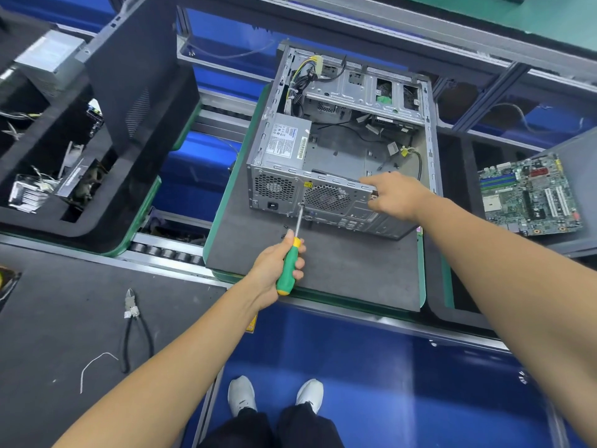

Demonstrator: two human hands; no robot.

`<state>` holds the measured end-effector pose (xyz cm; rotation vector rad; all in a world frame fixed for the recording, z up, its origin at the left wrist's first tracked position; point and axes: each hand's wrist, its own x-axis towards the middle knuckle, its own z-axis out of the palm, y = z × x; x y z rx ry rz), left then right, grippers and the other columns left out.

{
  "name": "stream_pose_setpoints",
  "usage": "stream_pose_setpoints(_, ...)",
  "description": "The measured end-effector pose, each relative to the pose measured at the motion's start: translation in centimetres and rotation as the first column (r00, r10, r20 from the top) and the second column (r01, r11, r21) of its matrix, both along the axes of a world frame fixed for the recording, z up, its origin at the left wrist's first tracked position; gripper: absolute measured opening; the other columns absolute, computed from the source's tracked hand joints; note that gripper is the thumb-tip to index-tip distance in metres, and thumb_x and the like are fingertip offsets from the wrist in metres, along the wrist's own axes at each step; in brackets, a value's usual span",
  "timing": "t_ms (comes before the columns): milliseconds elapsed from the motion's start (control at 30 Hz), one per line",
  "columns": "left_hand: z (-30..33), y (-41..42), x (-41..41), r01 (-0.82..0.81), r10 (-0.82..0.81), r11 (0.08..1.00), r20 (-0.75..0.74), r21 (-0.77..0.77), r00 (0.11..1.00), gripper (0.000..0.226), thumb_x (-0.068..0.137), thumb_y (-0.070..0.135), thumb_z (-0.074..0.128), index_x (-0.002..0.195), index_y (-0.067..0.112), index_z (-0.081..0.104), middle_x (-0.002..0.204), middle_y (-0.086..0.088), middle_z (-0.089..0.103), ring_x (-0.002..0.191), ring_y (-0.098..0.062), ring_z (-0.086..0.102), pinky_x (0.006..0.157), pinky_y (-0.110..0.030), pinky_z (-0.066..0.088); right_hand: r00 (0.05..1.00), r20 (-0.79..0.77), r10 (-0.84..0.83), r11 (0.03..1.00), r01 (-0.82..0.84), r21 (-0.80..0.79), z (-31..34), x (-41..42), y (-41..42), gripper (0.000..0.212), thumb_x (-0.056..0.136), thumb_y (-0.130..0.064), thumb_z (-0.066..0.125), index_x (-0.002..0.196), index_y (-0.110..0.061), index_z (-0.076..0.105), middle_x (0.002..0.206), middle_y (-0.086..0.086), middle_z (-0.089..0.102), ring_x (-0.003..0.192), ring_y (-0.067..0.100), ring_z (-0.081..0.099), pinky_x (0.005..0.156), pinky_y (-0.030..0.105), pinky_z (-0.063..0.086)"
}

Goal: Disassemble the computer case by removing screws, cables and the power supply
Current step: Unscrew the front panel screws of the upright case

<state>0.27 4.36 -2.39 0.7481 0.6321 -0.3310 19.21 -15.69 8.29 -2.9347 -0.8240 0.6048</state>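
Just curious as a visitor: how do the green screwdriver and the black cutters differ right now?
The screwdriver is gripped in the left hand, tip against the computer case; the cutters lie untouched on the dark mat. The screwdriver's handle is green and yellow; the cutters' handles are black. Both are hand tools.

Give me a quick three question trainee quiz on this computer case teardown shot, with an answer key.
1. True or false: the left hand holds the screwdriver.
2. Where is the screwdriver tip: A) the case's rear panel, B) the motherboard?
3. Fill in: the power supply is still ____ the case.

Key: 1 true. 2 A. 3 inside. The right hand steadies the rear top edge.
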Motion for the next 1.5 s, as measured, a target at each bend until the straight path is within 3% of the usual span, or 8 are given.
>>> stream_pose_setpoints(200, 0.2, -1.1, -0.1, -0.093, 0.093, 0.851, 0.026, 0.517, 0.995, 0.040, 0.081, 0.029, 0.088, 0.100, 0.012, 0.058, 0.090, -0.008, 0.070, 0.063, -0.008, 0.068, 0.053, -0.025, 0.054, 1.000, 0.007, 0.004, 1.000, -0.004, 0.004, 0.1, -0.1, 0.0, 0.063, 0.092, -0.024, 0.060, 0.152, -0.029, 0.043, 0.081, -0.004, 0.068, 0.092, 0.025, 0.059, 0.062, 0.032, 0.037)
stream_pose_setpoints(467, 0.6, -1.8, -1.1, 0.055, 0.067, 0.443, -0.094, 0.895, 0.993, 0.037, 0.087, 0.069, 0.066, 0.096, 0.034, 0.058, 0.073, 0.025, 0.072, 0.075, 0.003, 0.071, 0.076, -0.035, 0.052, 1.000, 0.005, -0.003, 1.000, 0.003, -0.003, 0.2, -0.1, 0.0, 0.063, 0.092, -0.026, 0.059, 0.153, -0.028, 0.043, 0.079, -0.005, 0.066, 0.090, 0.023, 0.057, 0.064, 0.032, 0.035)
stream_pose_setpoints(567, 0.2, -2.3, -1.1, -0.063, 0.095, 0.625, 0.004, 0.778, 0.995, 0.038, 0.091, 0.057, 0.069, 0.095, 0.021, 0.060, 0.086, 0.008, 0.073, 0.069, -0.005, 0.074, 0.064, -0.039, 0.058, 1.000, 0.002, -0.010, 1.000, 0.010, 0.009, 0.0, 0.0, 0.0, 0.063, 0.092, -0.026, 0.060, 0.153, -0.028, 0.043, 0.098, 0.003, 0.071, 0.095, 0.023, 0.059, 0.069, 0.032, 0.038)
stream_pose_setpoints(667, 0.5, -2.3, -0.6, -0.138, 0.145, 0.928, 0.005, 0.346, 0.989, 0.039, 0.094, 0.047, 0.070, 0.095, 0.010, 0.061, 0.082, 0.000, 0.070, 0.060, -0.011, 0.069, 0.045, -0.025, 0.048, 1.000, -0.007, 0.003, 1.000, -0.003, 0.017, 0.1, -0.1, 0.0, 0.063, 0.092, -0.025, 0.060, 0.152, -0.027, 0.044, 0.079, -0.007, 0.066, 0.090, 0.022, 0.058, 0.062, 0.029, 0.035)
stream_pose_setpoints(867, -0.7, -1.2, -0.9, -0.074, 0.082, 0.980, 0.036, -0.187, 0.996, 0.041, 0.089, 0.050, 0.064, 0.104, 0.012, 0.060, 0.076, 0.004, 0.054, 0.048, -0.003, 0.039, 0.039, -0.014, 0.034, 1.000, 0.001, 0.010, 1.000, -0.010, 0.012, 0.2, 0.1, -0.1, 0.062, 0.092, -0.024, 0.058, 0.152, -0.028, 0.044, 0.077, -0.009, 0.059, 0.092, 0.020, 0.053, 0.066, 0.031, 0.036)
stream_pose_setpoints(1033, -0.2, -1.4, 0.0, -0.125, 0.119, 0.960, 0.037, 0.251, 0.992, 0.050, 0.079, 0.038, 0.087, 0.105, 0.012, 0.053, 0.092, -0.005, 0.061, 0.058, -0.007, 0.058, 0.041, -0.022, 0.041, 1.000, 0.017, 0.023, 1.000, -0.023, 0.019, -0.1, 0.1, -0.2, 0.061, 0.092, -0.024, 0.057, 0.152, -0.028, 0.045, 0.111, 0.005, 0.072, 0.108, 0.027, 0.060, 0.069, 0.031, 0.042)
stream_pose_setpoints(1300, -0.3, -1.6, -0.8, 0.010, 0.076, 0.396, -0.044, 0.918, 0.996, 0.037, 0.087, 0.066, 0.067, 0.086, 0.030, 0.057, 0.068, 0.017, 0.072, 0.065, 0.005, 0.067, 0.064, -0.032, 0.048, 1.000, 0.028, 0.011, 1.000, -0.012, 0.027, -0.3, 0.2, -0.2, 0.061, 0.092, -0.024, 0.059, 0.151, -0.028, 0.045, 0.095, -0.002, 0.069, 0.100, 0.022, 0.058, 0.070, 0.032, 0.038)
stream_pose_setpoints(1500, -0.2, -1.3, -0.2, -0.118, 0.122, 0.941, 0.005, 0.316, 0.992, 0.036, 0.093, 0.045, 0.072, 0.090, 0.012, 0.058, 0.078, -0.005, 0.067, 0.053, -0.008, 0.055, 0.043, -0.024, 0.044, 0.999, 0.045, 0.018, 0.999, -0.019, 0.027, -0.5, 0.5, -0.3, 0.061, 0.092, -0.025, 0.058, 0.152, -0.029, 0.045, 0.128, 0.006, 0.068, 0.105, 0.021, 0.058, 0.072, 0.032, 0.040)
